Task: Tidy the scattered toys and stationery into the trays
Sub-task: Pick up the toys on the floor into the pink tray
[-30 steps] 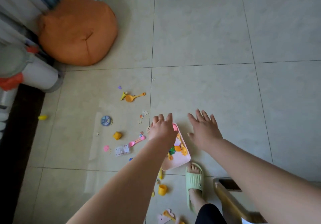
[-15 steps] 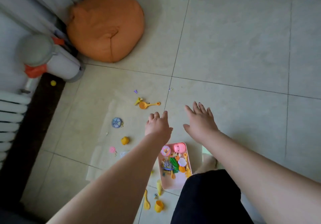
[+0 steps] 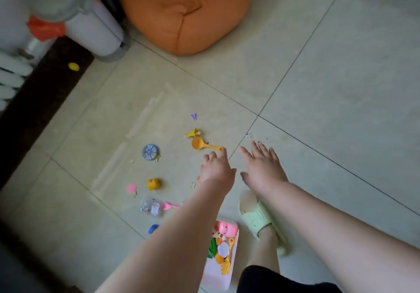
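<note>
Fingers: on the left hand they are lying loosely curled and holding nothing, one fingertip reaching right beside the handle tip of the orange strainer spoon; whether it is touching cannot be told.
Right hand: fingers are spreading straight and apart, palm down above the floor, holding nothing.
Change: both hands are now reaching further out than half a second ago, from above the pink tray to the spoon.
Tray: it is lying on the floor near the bottom edge, partly under the left forearm, holding small pink, green, white and orange toys.
Scattered toys: a yellow piece is lying just beside the spoon's bowl, a purple bit beyond it; a grey round disc, a yellow toy, a pink piece, a clear packet and a blue toy are lying to the left.
Foot: a green slipper is standing beside the tray.
Surroundings: an orange cushion and a white bin are sitting at the top, looming larger than before.
</note>
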{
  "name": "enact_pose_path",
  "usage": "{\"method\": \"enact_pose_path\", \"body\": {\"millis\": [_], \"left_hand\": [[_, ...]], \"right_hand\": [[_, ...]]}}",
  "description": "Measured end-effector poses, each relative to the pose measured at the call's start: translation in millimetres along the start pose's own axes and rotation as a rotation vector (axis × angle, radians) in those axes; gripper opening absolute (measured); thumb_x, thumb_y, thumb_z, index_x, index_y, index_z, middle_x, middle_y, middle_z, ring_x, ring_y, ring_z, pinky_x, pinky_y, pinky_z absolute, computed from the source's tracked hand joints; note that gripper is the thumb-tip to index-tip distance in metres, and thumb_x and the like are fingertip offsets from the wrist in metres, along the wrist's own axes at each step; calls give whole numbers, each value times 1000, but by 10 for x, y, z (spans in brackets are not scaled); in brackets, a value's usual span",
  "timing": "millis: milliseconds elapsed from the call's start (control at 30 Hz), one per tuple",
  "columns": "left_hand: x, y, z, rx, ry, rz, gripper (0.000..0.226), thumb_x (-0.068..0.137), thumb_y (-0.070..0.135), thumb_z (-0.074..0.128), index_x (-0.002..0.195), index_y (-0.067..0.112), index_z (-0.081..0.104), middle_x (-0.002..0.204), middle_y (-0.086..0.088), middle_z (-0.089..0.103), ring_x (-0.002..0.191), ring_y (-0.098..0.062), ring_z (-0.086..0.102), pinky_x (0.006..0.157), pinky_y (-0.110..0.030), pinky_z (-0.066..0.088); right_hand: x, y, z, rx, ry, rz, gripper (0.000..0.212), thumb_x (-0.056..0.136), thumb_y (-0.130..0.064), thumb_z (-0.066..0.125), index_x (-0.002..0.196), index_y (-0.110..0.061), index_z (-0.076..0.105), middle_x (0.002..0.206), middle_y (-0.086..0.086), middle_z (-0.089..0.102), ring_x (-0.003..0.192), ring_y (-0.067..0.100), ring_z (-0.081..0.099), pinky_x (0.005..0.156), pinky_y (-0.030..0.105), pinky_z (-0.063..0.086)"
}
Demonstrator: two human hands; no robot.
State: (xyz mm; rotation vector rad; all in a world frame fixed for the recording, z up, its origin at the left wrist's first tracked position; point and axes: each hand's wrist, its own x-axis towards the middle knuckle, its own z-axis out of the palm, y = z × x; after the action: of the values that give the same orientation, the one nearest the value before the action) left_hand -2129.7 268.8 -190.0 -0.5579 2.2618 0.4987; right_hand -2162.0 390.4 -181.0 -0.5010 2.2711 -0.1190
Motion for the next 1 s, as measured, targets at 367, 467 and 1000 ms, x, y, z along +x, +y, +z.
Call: {"method": "enact_pose_path", "body": {"millis": [367,467,1000], "left_hand": [[170,-897,-141,-204,20,-301,61,94,39,51,146,16,27,140,-13,40,130,-32,34,106,-39,35],[169,-1009,-94,-289,36,-370,58,95,37,50,144,16,29,140,-12,40,131,-31,33,105,-39,35],[1156,-172,1213,-929,184,-705,63,95,35,52,148,14,26,142,-15,40,133,-35,33,109,-35,28]], "right_hand": [[671,-610,-47,-240,-159,-213,68,96,-30,42,154,-22,8,158,3,20,149,24,6,120,39,4],[891,-783,-23,-295,-157,-295,67,95,-27,42,154,-23,10,155,1,26,148,23,9,120,38,4],[2037,52,405,-502,-181,-563,62,90,-22,50,148,-24,27,142,4,40,136,25,31,112,33,23]]}}
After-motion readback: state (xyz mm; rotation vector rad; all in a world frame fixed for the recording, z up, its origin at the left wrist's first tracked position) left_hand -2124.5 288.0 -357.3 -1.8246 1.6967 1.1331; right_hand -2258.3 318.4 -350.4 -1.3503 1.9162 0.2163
